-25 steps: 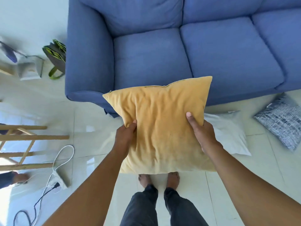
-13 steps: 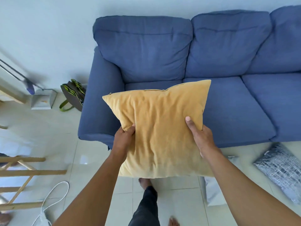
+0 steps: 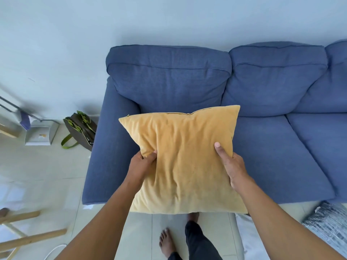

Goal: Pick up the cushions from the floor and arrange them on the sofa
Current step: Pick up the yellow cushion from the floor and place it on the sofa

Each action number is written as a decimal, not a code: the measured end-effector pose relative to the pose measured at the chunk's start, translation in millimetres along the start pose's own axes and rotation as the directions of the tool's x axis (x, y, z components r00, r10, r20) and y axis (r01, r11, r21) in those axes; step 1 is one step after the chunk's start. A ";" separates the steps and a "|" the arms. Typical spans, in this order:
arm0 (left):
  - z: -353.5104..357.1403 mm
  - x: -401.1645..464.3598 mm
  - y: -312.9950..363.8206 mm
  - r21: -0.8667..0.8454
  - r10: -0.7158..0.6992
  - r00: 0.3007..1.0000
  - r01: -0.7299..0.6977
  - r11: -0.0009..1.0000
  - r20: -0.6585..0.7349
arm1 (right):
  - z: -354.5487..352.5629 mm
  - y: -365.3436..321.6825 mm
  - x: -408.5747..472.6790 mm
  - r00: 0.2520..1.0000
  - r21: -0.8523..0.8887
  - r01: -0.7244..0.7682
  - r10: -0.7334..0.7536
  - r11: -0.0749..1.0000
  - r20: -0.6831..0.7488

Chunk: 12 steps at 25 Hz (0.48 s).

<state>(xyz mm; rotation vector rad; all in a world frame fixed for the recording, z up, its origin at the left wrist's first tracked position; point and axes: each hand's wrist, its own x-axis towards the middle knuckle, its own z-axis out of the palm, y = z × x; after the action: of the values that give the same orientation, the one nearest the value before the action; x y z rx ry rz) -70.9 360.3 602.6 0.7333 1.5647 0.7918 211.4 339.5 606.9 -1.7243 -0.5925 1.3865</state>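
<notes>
I hold a yellow cushion point(image 3: 187, 158) in front of me, over the left seat of the blue sofa point(image 3: 272, 156). My left hand point(image 3: 141, 164) grips its left edge and my right hand point(image 3: 231, 166) grips its right edge, thumbs on the front face. A grey patterned cushion point(image 3: 326, 224) lies on the floor at the lower right, near the sofa's front. A white cushion point(image 3: 247, 239) lies on the floor beside it, partly hidden by my right arm.
The sofa's left armrest point(image 3: 105, 147) is beside the cushion. A dark bag with green handles point(image 3: 79, 128) and a dustpan point(image 3: 40, 132) sit on the floor to its left. A wooden frame point(image 3: 24, 235) stands at the lower left. My feet point(image 3: 167, 243) are on the tiled floor.
I have stepped closer to the sofa and raised my view; the yellow cushion, still in both hands, now hangs over the left seat. The floor cushions have slid toward the lower right.
</notes>
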 end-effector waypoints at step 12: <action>48.7 143.5 83.9 0.010 -0.051 0.996 0.052 0.999 -0.072 | 22.4 -77.8 171.8 0.994 -0.026 -0.063 0.065 0.998 0.089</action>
<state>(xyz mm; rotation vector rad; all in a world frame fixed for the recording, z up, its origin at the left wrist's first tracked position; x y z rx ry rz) -38.6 529.5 585.5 0.6773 1.6477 0.7789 248.7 522.7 573.5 -1.7201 -0.6096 1.5137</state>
